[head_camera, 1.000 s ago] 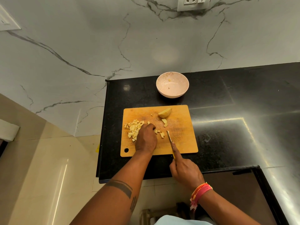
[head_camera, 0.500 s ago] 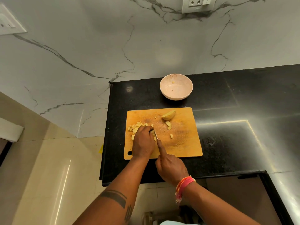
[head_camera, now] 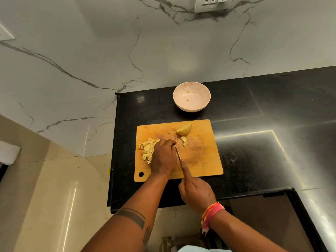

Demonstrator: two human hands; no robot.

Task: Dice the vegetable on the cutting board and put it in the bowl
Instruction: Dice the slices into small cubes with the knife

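- Vegetable pieces lie on the wooden cutting board (head_camera: pixel 200 157): a heap of small pale dice (head_camera: pixel 147 149) at its left side, an uncut wedge (head_camera: pixel 184 129) near its far edge, and two slices (head_camera: pixel 184 140) just in front of the wedge
- Left hand (head_camera: pixel 163 157) rests knuckles-up on the board, fingers curled down over a piece that stays hidden under them; its grip is closed on that piece, and the heap of dice touches its left side
- Right hand (head_camera: pixel 195 193) has its grip closed round the handle of a knife (head_camera: pixel 178 154), forefinger stretched along the spine
- Blade stands right against the left hand's fingertips, tip pointing away from the person
- Compared with a second ago, the knife has moved left from the open middle of the board to the left hand, and the loose bits that lay between them are no longer seen
- Pale bowl (head_camera: pixel 191 96) sits on the black counter (head_camera: pixel 263 142) just beyond the board, apart from it, with only a scrap inside, as before
- Right wrist wears a pink and orange band (head_camera: pixel 211 213)
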